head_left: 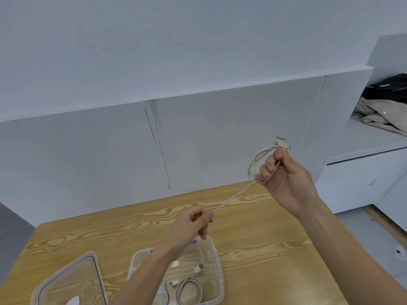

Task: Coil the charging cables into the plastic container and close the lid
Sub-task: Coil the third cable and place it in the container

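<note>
Winding the second cable above the open box

The right hand (pixel 286 177) is raised above the counter (pixel 264 238), and its fingers are curled around a few loops of a white cable (pixel 233 198). The wide connector (pixel 283 144) stands out above the fist. From there the cable runs straight down to the left hand (pixel 193 223), which pinches it. The free end hangs below, and its plug (pixel 199 268) is inside the open container (pixel 219 274). A coiled cable (pixel 189 291) lies already in the container. The lid (pixel 66 280) rests on the counter just beside it, on the left.

I judge that the coiling is in the middle. The next move calls for bringing the left hand up to the right one to add one more loop, with light tension so that the loops do not slip, until the plug is lifted out
</note>
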Demonstrator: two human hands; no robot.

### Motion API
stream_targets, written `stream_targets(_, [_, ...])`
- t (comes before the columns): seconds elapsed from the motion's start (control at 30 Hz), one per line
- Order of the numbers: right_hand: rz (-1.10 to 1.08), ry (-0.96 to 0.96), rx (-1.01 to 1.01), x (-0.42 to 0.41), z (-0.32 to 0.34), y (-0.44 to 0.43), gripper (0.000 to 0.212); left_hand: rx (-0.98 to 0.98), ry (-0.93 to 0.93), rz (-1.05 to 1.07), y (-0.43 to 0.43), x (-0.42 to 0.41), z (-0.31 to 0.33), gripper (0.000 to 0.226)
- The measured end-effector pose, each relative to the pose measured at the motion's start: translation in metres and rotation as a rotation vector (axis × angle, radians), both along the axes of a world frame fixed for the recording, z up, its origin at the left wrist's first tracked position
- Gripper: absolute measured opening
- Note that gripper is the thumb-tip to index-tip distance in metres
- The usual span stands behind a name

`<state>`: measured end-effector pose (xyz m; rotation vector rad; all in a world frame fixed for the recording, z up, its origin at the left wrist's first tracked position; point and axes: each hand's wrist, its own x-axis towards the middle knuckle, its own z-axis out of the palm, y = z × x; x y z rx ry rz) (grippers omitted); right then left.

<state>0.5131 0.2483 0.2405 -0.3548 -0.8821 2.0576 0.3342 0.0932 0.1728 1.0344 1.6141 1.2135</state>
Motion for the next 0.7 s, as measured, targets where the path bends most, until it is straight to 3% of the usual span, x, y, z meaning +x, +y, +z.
stream_targets(0.2, [0.017, -0.034, 0.026, 0.006, 0.004, -0.001, 0.034, -0.143, -0.065, -0.087, -0.005, -0.023, 0.002, 0.025])
stream_targets(0.4, [0.004, -0.076, 0.021, 0.0, -0.004, -0.005, 0.032, -0.223, -0.427, 0.206, 0.008, -0.032, 0.015, 0.017])
stream_targets(0.57, [0.009, -0.151, 0.084, -0.012, -0.012, -0.013, 0.032, -0.067, -0.793, 0.478, 0.024, -0.013, 0.04, 0.013])
stream_targets(0.7, [0.022, -0.184, 0.115, -0.023, -0.018, -0.021, 0.03, 0.107, -0.834, 0.516, 0.031, 0.017, 0.063, 0.011])
